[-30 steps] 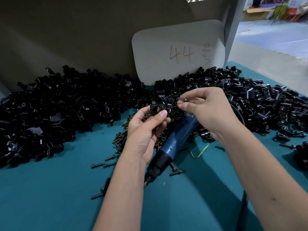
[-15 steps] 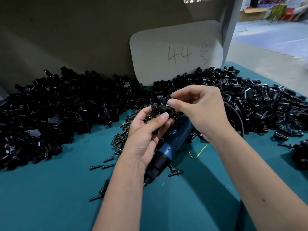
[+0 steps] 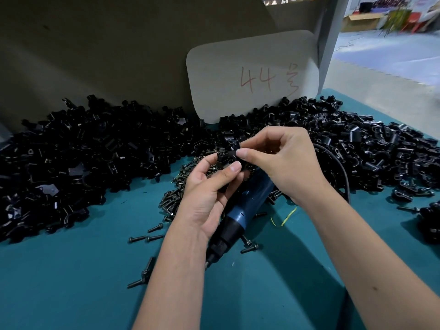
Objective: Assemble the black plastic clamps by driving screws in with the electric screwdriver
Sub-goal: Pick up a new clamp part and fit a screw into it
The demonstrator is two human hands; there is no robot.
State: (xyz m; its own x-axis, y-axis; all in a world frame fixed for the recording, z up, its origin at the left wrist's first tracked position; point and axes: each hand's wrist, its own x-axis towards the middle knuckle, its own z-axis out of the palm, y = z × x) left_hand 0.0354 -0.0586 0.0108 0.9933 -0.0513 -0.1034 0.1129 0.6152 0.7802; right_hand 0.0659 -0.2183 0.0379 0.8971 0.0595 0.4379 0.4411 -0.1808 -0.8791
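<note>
At frame center, 1 black clamp (image 3: 229, 158) was pinched between the left hand (image 3: 209, 189) and right hand (image 3: 283, 160); the electric screwdriver (image 3: 240, 217) lay just below, apparently tip toward lower left, ungripped.

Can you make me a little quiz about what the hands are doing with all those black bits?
1. True or false: the electric screwdriver is lying on the green table, and neither hand is gripping it.
2. What number is written in red on the card leaning at the back?
3. What do the left hand and the right hand hold between them? A) a black clamp B) a yellow wire C) a hammer

Key: 1 true; 2 it says 44; 3 A.
</note>
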